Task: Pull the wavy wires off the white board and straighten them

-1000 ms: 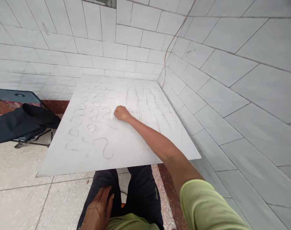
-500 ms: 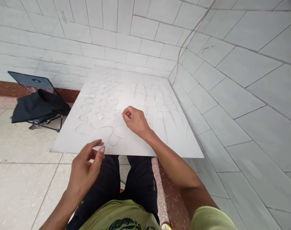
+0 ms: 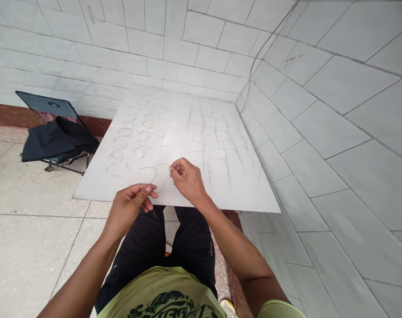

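Note:
My left hand (image 3: 134, 201) is at the near edge of a white board (image 3: 234, 201), thumb and forefinger pinched together. A thin dark curved strand (image 3: 155, 171) runs down to these fingertips, and part of it shows beyond them. Over the board, just to the right, my right hand (image 3: 187, 179) is closed in a pinch. Another fine strand (image 3: 163, 164) reaches toward its fingertips; the fingers hide where it ends. Several wavy strands (image 3: 119, 142) lie in columns on the board's left side. Straighter strands (image 3: 227, 165) lie in lengthwise and crosswise rows on the right side.
White tiled walls (image 3: 174, 51) meet behind the board, and one runs close along its right side. A cable (image 3: 253, 66) hangs in the corner. To the left, a folding chair (image 3: 63, 104) with a dark cloth (image 3: 60, 139) stands on the tiled floor (image 3: 31, 238).
My left hand has moved up and right over the board's near edge, and its fingers have closed into a pinch. My right hand stays pinched, slightly nearer to me. The view has shifted slightly.

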The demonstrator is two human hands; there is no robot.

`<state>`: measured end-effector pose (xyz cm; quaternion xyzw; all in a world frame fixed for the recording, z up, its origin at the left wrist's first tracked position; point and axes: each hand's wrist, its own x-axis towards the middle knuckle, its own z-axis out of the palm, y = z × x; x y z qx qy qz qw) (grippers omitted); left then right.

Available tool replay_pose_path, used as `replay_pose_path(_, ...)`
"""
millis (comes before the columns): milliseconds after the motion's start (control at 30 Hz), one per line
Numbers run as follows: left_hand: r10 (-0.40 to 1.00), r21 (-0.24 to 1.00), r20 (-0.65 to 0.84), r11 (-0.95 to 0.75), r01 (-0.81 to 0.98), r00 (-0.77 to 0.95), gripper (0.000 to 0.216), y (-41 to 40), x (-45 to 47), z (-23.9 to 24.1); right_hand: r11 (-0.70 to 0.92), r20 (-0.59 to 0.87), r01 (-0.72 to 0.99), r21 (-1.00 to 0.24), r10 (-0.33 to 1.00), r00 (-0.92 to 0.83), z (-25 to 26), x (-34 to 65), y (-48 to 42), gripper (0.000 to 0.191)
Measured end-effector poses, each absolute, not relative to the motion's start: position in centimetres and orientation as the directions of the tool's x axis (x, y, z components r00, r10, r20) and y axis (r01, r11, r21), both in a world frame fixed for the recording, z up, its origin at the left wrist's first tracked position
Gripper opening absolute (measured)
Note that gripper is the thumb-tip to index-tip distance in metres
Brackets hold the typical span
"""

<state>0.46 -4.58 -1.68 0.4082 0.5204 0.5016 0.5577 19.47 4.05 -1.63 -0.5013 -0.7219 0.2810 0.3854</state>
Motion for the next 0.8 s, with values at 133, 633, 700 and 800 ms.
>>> replay_pose_path(133,0.982,0.952,-0.185,0.190,-0.239,0.045,0.031,-4.6,-0.1,-1.7,0.601,0.573,0.603,-0.524,0.773,-0.273,-1.6,20.0,2.5,0.016)
replay_pose_path(633,0.947,0.936,-0.210,0.266,-0.232,0.241,0.025,-4.3,-1.8,-2.9,0.875,0.555,0.441,-0.200,0.472,-0.685,-3.1,19.4,0.4,0.020)
replay_pose_path(700,0.938,0.924,-0.228,0.293,-0.247,0.261,0.024,-4.4,-1.9,-2.9,0.880,0.566,0.440,-0.179,0.458,-0.686,-3.4,19.3,0.3,0.021)
replay_pose_path(800,0.921,0.904,-0.257,0.336,-0.266,0.293,0.025,-4.6,-2.0,-2.9,0.888,0.601,0.440,-0.134,0.426,-0.676,-3.9,19.3,0.2,0.023)
